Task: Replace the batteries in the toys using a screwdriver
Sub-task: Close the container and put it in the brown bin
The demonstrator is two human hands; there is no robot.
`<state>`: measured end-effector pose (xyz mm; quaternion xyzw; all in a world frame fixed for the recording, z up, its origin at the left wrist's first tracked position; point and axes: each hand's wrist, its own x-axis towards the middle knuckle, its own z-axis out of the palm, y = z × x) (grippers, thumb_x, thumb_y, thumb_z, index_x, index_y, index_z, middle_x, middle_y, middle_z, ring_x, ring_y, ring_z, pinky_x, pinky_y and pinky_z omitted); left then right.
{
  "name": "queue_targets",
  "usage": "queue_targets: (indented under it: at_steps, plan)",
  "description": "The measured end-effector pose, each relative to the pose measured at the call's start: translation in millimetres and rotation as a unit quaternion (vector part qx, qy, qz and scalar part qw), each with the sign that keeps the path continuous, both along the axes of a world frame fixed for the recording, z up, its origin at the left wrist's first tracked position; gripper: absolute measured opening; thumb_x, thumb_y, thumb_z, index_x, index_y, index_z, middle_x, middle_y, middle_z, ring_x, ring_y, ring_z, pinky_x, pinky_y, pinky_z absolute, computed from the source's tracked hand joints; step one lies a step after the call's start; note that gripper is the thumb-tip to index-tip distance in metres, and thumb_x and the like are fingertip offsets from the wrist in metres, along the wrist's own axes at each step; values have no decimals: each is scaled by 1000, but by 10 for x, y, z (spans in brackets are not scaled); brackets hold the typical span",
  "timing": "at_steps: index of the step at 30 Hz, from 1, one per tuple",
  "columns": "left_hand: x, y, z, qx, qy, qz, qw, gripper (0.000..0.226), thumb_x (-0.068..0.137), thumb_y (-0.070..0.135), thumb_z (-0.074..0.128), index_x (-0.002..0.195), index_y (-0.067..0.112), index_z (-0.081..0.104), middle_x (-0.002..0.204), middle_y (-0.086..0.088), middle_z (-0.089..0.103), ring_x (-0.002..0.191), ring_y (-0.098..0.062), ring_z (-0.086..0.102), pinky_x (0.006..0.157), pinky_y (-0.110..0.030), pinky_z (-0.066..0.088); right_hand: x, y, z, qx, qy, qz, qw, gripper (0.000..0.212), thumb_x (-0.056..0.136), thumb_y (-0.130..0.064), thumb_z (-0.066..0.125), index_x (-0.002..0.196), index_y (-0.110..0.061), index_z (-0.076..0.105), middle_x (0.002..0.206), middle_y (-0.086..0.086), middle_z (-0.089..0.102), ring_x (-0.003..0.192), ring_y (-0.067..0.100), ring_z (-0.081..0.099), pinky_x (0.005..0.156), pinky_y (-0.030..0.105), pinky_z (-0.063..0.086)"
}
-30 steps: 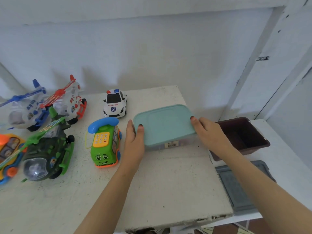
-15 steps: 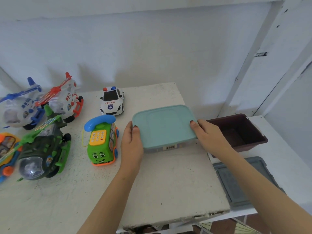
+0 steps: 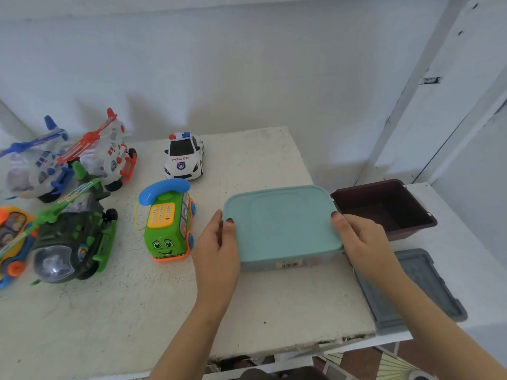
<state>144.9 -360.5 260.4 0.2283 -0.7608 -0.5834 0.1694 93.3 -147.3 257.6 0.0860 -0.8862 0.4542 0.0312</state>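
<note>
Grips the box (image 3: 282, 223) with both hands: left hand (image 3: 216, 253) clasped round its left end, thumb on the teal lid; right hand (image 3: 362, 242) curled round its right end, thumb likewise on top. Keeps it over the right part of the white table (image 3: 274, 303), close to the right edge; cannot tell whether lifted or resting. Cannot see inside: lid on, clear side wall blurred, barcode label on the near face.

Just left of the box, past the left hand, a green phone toy (image 3: 168, 223). Behind and left of the box, a police car (image 3: 184, 157). Well left of the box, a green helicopter (image 3: 68, 242), a red-and-white helicopter (image 3: 109, 157), a blue-and-white helicopter (image 3: 30, 171) and an orange toy (image 3: 11, 237) cut by the frame.

Just right of the box, on a lower white surface, an open brown tub (image 3: 384, 207), dark floor in view. Nearer and right of the box, a grey lid (image 3: 411, 286) lying flat against the table's side. In front of the box, a broad stretch of tabletop down to the chipped near edge.
</note>
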Motion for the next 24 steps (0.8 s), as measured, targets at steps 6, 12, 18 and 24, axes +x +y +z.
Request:
queue_targets:
  at_steps: [6,12,18,24]
  plan:
    - [-107,-62,71,16,-19,-17,1000,25,101,13,46,122,22,56,100,16,61,88,8,55,74,-6,42,-12,18,88,123,-23,-8,992,91,71,-87,23,74,-2,55,66,15,61,59,29,59,57,46,50]
    - [-311,-55,-21,47,-32,-9,998,31,104,19,37,113,5,63,104,-8,65,85,-14,53,75,-29,41,18,-22,114,-18,-81,-5,997,78,74,-64,49,77,14,50,61,22,51,41,16,48,41,30,44]
    - [-319,-46,-66,52,-20,-1,998,32,104,18,37,104,3,64,90,-4,63,79,-15,53,67,-29,41,30,-71,43,-103,-108,-27,988,73,79,-56,51,78,17,45,64,14,43,46,18,42,39,26,36]
    - [-324,-56,-66,41,-25,-5,999,28,104,21,39,102,6,63,82,1,59,69,-10,49,61,-28,39,-61,-36,160,-35,-139,-7,990,66,88,-61,37,62,0,44,48,9,47,35,17,47,39,24,41]
